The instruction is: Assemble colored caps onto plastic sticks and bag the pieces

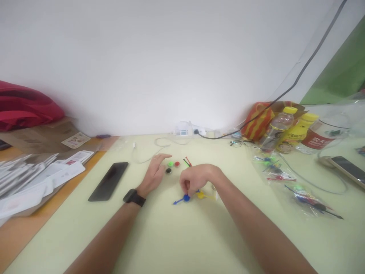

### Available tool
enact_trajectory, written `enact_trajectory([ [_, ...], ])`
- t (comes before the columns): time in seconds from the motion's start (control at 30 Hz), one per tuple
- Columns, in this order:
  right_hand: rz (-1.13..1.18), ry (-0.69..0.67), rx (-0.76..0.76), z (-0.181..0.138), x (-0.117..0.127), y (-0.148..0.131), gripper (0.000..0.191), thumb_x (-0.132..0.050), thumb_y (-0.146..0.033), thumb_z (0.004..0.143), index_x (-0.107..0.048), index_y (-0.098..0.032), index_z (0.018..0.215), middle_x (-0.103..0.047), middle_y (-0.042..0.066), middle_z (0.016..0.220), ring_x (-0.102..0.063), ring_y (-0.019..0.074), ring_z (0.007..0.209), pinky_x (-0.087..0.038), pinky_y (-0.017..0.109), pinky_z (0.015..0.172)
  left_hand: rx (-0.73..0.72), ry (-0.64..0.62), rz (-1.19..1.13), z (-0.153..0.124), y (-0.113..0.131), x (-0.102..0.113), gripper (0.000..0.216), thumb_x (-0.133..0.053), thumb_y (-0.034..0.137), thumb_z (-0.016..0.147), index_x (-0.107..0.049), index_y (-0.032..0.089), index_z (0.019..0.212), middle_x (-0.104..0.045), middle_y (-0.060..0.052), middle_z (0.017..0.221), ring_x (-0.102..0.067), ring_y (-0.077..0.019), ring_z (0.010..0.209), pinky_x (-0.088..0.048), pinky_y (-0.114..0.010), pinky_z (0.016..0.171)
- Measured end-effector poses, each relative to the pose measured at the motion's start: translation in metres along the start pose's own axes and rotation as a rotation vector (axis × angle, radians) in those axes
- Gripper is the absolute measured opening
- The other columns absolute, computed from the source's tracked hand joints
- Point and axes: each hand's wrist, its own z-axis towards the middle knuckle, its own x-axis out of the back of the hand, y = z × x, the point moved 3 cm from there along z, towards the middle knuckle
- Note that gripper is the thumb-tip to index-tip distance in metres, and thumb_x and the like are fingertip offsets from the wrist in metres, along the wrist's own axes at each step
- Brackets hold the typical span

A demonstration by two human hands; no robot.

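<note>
My right hand (196, 178) is bent down with its fingertips pinched on the round part of a blue arrow-shaped plastic piece (179, 201) lying on the table. Just right of those fingers is a yellow plastic piece (201, 195), partly covered by the hand. Red and black arrow tips (187, 161) show beyond the knuckles. My left hand (154, 173) rests on the table, fingers stretched out and holding nothing. Close to its fingertips lie a green disc (170, 164), a red disc (177, 164) and a black disc (168, 171).
A dark phone (108, 182) lies left of my left hand. Clear bags of coloured pieces (312, 201) lie to the right, below bottles (295, 133) and another phone (349, 169). White packets (34, 182) are stacked at far left. A cable (268, 104) hangs along the wall.
</note>
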Motion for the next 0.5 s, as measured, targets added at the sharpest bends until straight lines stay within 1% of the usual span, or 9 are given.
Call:
enact_trajectory([
  [0.07, 0.002, 0.071, -0.01, -0.004, 0.004, 0.004, 0.008, -0.076, -0.017, 0.071, -0.072, -0.022, 0.076, -0.073, -0.002, 0.082, -0.066, 0.0158, 0.075, -0.044, 0.024, 0.063, 0.012, 0.013, -0.009, 0.0, -0.001, 0.0, 0.046, -0.037, 0.014, 0.092, -0.061, 0.024, 0.131, -0.062, -0.006, 0.134, -0.052, -0.0273, 0.126, -0.04, -0.051, 0.113],
  [0.13, 0.001, 0.098, -0.022, -0.007, 0.005, 0.006, 0.01, -0.076, -0.014, 0.07, -0.072, -0.022, 0.074, -0.073, -0.002, 0.079, -0.066, 0.0156, 0.073, -0.043, 0.024, 0.061, 0.014, 0.021, -0.017, 0.0, -0.002, 0.0, 0.045, -0.038, 0.014, 0.093, -0.061, 0.023, 0.131, -0.062, -0.006, 0.133, -0.052, -0.0271, 0.126, -0.04, -0.05, 0.112],
  [0.27, 0.001, 0.116, -0.045, -0.007, 0.004, 0.004, 0.023, -0.085, -0.014, 0.058, -0.071, -0.023, 0.074, -0.072, -0.003, 0.082, -0.065, 0.0169, 0.073, -0.043, 0.025, 0.06, 0.003, 0.024, -0.023, -0.001, -0.001, 0.0, 0.041, -0.04, 0.017, 0.096, -0.061, 0.023, 0.13, -0.063, -0.006, 0.132, -0.053, -0.0264, 0.124, -0.041, -0.049, 0.11],
  [0.33, 0.012, 0.101, -0.028, -0.003, 0.001, 0.001, 0.025, -0.087, -0.015, 0.056, -0.069, -0.022, 0.071, -0.072, -0.003, 0.082, -0.065, 0.0174, 0.073, -0.043, 0.026, 0.06, 0.0, 0.028, -0.021, 0.0, -0.001, 0.0, 0.039, -0.04, 0.018, 0.097, -0.061, 0.023, 0.129, -0.063, -0.006, 0.131, -0.053, -0.026, 0.123, -0.041, -0.048, 0.111],
  [0.4, 0.022, 0.102, 0.008, 0.001, -0.001, -0.001, 0.021, -0.085, -0.016, 0.061, -0.068, -0.021, 0.07, -0.071, -0.002, 0.079, -0.065, 0.0173, 0.072, -0.044, 0.026, 0.059, 0.001, 0.041, -0.02, 0.0, 0.0, 0.0, 0.037, -0.04, 0.02, 0.098, -0.062, 0.023, 0.128, -0.064, -0.006, 0.13, -0.054, -0.0255, 0.122, -0.04, -0.047, 0.111],
  [0.43, 0.028, 0.124, 0.032, 0.002, -0.001, 0.0, 0.018, -0.083, -0.017, 0.064, -0.067, -0.021, 0.07, -0.071, -0.002, 0.079, -0.065, 0.017, 0.071, -0.043, 0.026, 0.059, 0.002, 0.051, -0.023, 0.0, 0.001, 0.001, 0.036, -0.04, 0.021, 0.099, -0.062, 0.023, 0.127, -0.064, -0.006, 0.13, -0.055, -0.0254, 0.121, -0.041, -0.047, 0.111],
  [0.5, 0.071, 0.226, 0.102, 0.005, 0.002, 0.003, 0.013, -0.078, -0.018, 0.07, -0.067, -0.021, 0.075, -0.071, -0.001, 0.079, -0.064, 0.0163, 0.07, -0.044, 0.026, 0.059, 0.009, 0.084, -0.037, 0.0, 0.004, 0.002, 0.033, -0.039, 0.024, 0.102, -0.063, 0.023, 0.125, -0.066, -0.006, 0.126, -0.056, -0.025, 0.118, -0.043, -0.046, 0.108],
])
